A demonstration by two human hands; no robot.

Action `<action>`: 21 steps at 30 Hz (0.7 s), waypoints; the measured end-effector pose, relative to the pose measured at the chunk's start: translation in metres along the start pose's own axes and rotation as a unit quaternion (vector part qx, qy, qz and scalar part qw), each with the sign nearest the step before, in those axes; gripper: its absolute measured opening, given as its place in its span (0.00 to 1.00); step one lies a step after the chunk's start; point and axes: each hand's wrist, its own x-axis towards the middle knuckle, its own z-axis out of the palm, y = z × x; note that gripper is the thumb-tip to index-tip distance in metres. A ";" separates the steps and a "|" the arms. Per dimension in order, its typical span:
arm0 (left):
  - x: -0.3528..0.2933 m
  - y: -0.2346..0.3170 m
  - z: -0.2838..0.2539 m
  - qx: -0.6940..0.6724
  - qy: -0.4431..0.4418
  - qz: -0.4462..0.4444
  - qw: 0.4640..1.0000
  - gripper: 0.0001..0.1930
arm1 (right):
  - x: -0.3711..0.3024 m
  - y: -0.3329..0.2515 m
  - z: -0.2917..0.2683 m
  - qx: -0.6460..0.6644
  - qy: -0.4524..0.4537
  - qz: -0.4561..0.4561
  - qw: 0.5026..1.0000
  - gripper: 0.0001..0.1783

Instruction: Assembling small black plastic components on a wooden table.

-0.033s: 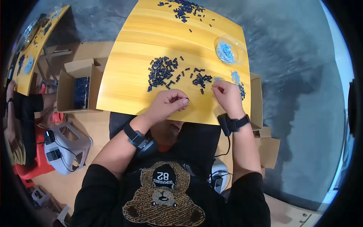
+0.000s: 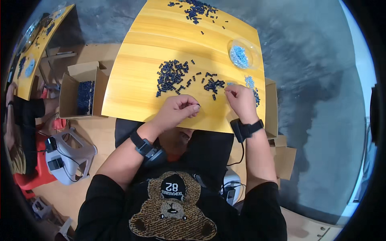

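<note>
Left hand pinching dark piece, right hand grip unclear — bowl of blue bits, carton of dark parts

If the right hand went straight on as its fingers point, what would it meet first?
Probably the small cluster of black parts, left of the right hand, though the hand's height above the table is unclear.

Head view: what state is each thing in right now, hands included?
Left hand, fingertips closed on a small dark piece
Right hand, fingertips drawn together; cannot tell if anything is held
Larger black pile, loose, heaped
Smaller black pile, loose
Clear bowl, uncovered, holding blue pieces
Left cardboard box, open, dark contents showing
Left wrist strap, fastened
Right wrist strap, fastened
</note>
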 end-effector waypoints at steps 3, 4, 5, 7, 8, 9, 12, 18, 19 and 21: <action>-0.001 -0.001 0.000 -0.004 0.010 0.000 1.000 0.09 | 0.011 0.001 0.004 -0.051 0.006 0.017 0.999 0.05; -0.002 0.000 -0.001 -0.005 0.005 -0.001 1.000 0.09 | 0.014 0.001 0.006 -0.053 0.003 0.015 0.998 0.05; -0.002 0.000 -0.002 -0.004 0.009 -0.003 1.000 0.09 | 0.016 0.001 0.007 -0.064 -0.007 0.000 0.998 0.05; -0.001 0.000 -0.001 -0.031 0.003 -0.013 0.999 0.09 | 0.019 0.002 0.009 -0.075 -0.018 -0.016 0.997 0.05; -0.001 0.000 -0.002 -0.032 0.004 -0.013 0.999 0.09 | 0.020 0.003 0.009 -0.065 -0.021 -0.019 0.998 0.05; -0.001 0.000 -0.002 -0.029 0.002 -0.014 0.999 0.10 | 0.020 0.004 0.010 -0.052 -0.023 -0.023 0.998 0.05; 0.000 0.000 -0.002 -0.032 -0.001 -0.014 0.999 0.10 | 0.024 0.007 0.013 -0.070 -0.047 -0.038 0.996 0.05; 0.000 -0.001 -0.003 -0.037 0.000 -0.017 0.999 0.10 | 0.025 0.009 0.019 -0.068 -0.078 0.007 0.995 0.05; 0.000 0.000 -0.003 -0.037 -0.003 -0.015 0.999 0.10 | 0.025 0.009 0.020 -0.068 -0.077 0.005 0.995 0.05; 0.000 0.001 -0.003 -0.035 -0.002 -0.018 0.999 0.10 | 0.024 0.009 0.023 -0.063 -0.070 0.010 0.995 0.05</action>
